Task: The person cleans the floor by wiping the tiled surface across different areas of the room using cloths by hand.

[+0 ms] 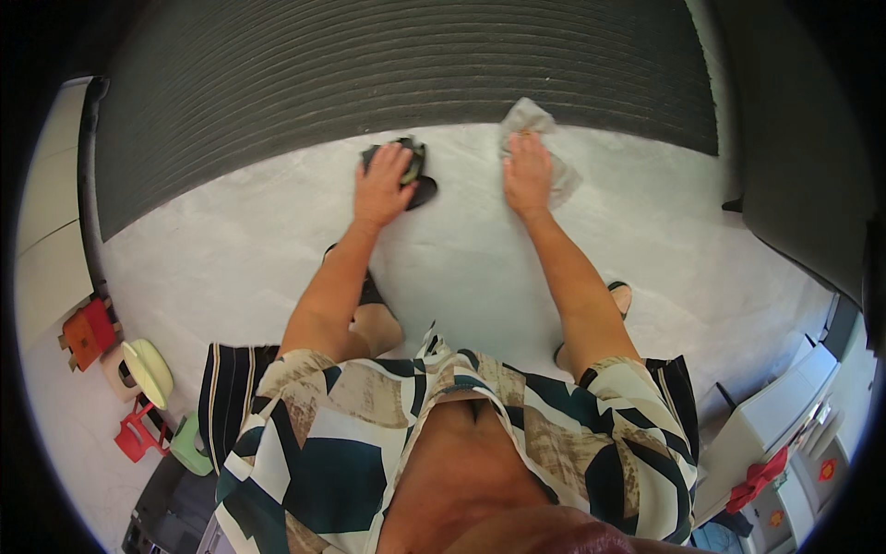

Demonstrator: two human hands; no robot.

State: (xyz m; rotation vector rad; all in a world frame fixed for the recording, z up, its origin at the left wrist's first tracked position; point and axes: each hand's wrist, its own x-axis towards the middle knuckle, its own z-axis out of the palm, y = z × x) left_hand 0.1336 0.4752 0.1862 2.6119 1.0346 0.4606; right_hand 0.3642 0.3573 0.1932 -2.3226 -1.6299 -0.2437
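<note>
My left hand (382, 183) lies over a dark shoe or sandal (422, 192) on the pale floor; its fingers are spread on the dark item, most of which they cover. Flat on a light grey cloth (526, 114) rests my right hand (528, 173), palm down. The cloth reaches the near edge of a dark ribbed mat (443, 76). Whether either hand grips what lies under it, I cannot tell.
Dark furniture (796, 173) stands at the right, pale cabinet fronts (52, 208) at the left. A red stool (142, 433), a pale green basin (149, 374) and a white table (782, 408) are lower down. My feet are beneath me.
</note>
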